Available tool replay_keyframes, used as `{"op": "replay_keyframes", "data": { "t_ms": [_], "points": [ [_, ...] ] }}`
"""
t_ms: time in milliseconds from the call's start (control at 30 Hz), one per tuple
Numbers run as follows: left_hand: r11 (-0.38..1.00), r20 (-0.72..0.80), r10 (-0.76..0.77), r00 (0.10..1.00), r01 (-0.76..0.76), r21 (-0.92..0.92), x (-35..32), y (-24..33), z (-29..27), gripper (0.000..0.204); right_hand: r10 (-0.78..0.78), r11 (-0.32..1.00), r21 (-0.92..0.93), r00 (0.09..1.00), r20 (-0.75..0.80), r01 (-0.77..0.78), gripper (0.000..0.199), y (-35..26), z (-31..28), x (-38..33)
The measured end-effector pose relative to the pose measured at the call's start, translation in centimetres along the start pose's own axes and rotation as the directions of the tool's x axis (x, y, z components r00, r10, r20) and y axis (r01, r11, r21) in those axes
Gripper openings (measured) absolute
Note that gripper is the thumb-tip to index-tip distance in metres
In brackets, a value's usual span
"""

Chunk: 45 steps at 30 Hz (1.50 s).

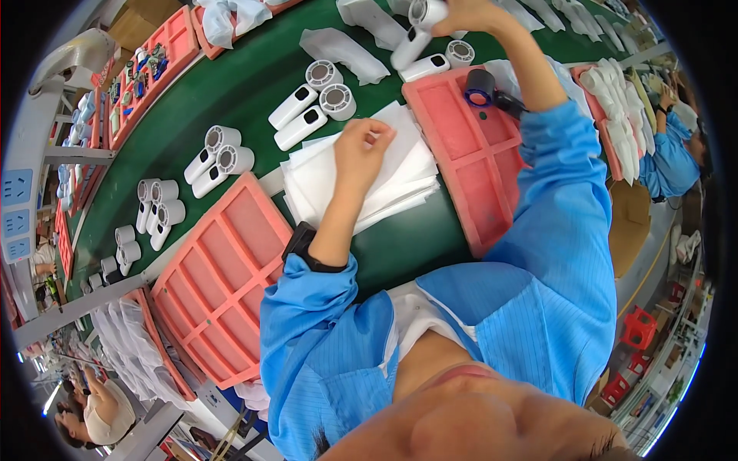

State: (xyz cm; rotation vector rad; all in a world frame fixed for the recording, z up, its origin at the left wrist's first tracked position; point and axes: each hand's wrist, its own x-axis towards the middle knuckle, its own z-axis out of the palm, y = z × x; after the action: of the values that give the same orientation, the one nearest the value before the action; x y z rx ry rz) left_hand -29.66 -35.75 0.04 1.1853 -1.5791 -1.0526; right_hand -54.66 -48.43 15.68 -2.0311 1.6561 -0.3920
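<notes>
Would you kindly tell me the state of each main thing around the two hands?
Left hand: curled, over the white sheets
Right hand: at the white device, partly cut off
White device: handle visible, unwrapped
White sheets: piled unevenly
Left pink tray: compartments facing up
Right pink tray: compartments facing up
Dark cylinder: on right tray's corner

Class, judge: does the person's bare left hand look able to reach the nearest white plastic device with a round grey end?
Probably yes: the left hand is close to that device, and nothing standing shows between them.

Red stools (639, 328), grey floor (666, 275), yellow floor line (646, 276)
</notes>
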Motion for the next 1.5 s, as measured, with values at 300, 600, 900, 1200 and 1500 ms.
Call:
{"op": "replay_keyframes", "data": {
  "t_ms": [300,600,900,1200,1500],
  "points": [
    [0.915,0.001,-0.110,0.994,0.101,-0.391,-0.3,5.1,-3.7,0.012,-0.321,0.866,0.323,0.919,-0.228,0.382,0.046,-5.9,1.7,-8.9],
    [0.600,-0.343,-0.095,0.934,-0.221,-0.769,-0.8,7.9,-5.2,0.003,-0.638,0.749,0.008,0.724,-0.262,0.663,0.074,-9.7,13.2,-7.6],
    [0.745,-0.256,0.653,0.712,-0.544,0.386,-2.0,7.3,-1.9,0.040,-0.562,0.816,-0.205,0.660,-0.498,0.540,0.072,-7.8,13.7,-6.9],
    [0.892,-0.245,0.401,0.883,-0.314,0.325,-0.8,8.2,-2.9,0.052,-0.358,0.850,0.151,0.764,-0.537,0.504,0.065,-8.5,14.5,-7.8],
    [0.743,-0.127,0.542,0.831,-0.544,-0.390,-0.8,8.6,-7.8,0.047,-0.585,0.742,0.100,0.713,-0.387,0.663,0.055,-7.1,13.4,-7.3]
  ]
}}
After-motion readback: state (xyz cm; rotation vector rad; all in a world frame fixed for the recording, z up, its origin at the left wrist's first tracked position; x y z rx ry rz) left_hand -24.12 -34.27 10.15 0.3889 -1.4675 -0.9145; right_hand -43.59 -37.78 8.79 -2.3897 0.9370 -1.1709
